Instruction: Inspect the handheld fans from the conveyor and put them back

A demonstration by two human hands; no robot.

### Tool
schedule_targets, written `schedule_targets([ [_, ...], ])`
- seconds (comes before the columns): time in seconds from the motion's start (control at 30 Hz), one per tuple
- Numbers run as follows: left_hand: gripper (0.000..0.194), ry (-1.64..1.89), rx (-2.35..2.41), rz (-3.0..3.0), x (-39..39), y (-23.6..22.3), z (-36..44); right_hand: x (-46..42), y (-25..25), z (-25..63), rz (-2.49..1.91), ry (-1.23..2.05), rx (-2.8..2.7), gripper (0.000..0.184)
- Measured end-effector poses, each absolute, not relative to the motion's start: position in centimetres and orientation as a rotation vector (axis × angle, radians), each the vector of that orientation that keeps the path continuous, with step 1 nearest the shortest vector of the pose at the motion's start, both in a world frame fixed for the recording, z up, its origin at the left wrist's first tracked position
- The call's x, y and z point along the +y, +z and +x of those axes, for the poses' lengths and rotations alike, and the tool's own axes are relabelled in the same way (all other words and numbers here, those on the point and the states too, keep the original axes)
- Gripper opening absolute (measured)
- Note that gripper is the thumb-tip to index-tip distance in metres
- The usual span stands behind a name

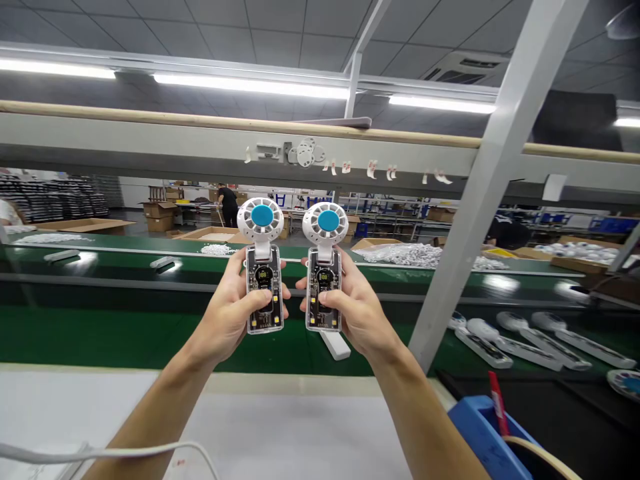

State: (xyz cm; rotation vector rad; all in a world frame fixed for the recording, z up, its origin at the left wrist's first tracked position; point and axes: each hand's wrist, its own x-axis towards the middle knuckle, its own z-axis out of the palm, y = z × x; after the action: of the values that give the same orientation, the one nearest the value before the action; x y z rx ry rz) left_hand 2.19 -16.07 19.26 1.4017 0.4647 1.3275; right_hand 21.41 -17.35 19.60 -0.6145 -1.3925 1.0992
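Observation:
My left hand (227, 310) is wrapped round a handheld fan (261, 217), its thumb on the front of the clear-fronted handle. In my right hand (360, 307) is a matching handheld fan (327, 220), gripped the same way with the thumb on the handle. Both fans stand upright side by side, a small gap between them. Each has a white round head with a blue centre, and a black circuit board with a small lit display shows through the handle. Behind the right fan, a white handle-shaped piece (336, 345) lies on the green conveyor belt (125, 340).
A slanted metal post (465, 200) rises right of my hands. Several more fans (530, 343) lie at the right, near a blue bin (487, 440) with a red pen (497, 400). A white cable (125, 452) crosses the front left. Across the belt are heaps of white parts (405, 253) and a distant person (229, 205).

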Motion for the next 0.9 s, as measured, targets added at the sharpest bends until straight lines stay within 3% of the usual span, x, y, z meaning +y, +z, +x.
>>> schedule_targets([
  [0.43,0.074,1.302,0.461,1.369,-16.17,19.45,2.20,-17.56,19.53,21.10,-0.552,1.132,-1.456,0.067],
  [0.73,0.069,1.309,0.418,1.424,-16.08,19.25,2.11,-17.37,19.33,21.22,-0.571,1.142,-1.441,0.077],
  [0.9,0.065,1.302,0.385,1.398,-16.25,19.42,1.58,-17.31,19.28,21.54,-0.539,1.189,-1.423,0.058],
])
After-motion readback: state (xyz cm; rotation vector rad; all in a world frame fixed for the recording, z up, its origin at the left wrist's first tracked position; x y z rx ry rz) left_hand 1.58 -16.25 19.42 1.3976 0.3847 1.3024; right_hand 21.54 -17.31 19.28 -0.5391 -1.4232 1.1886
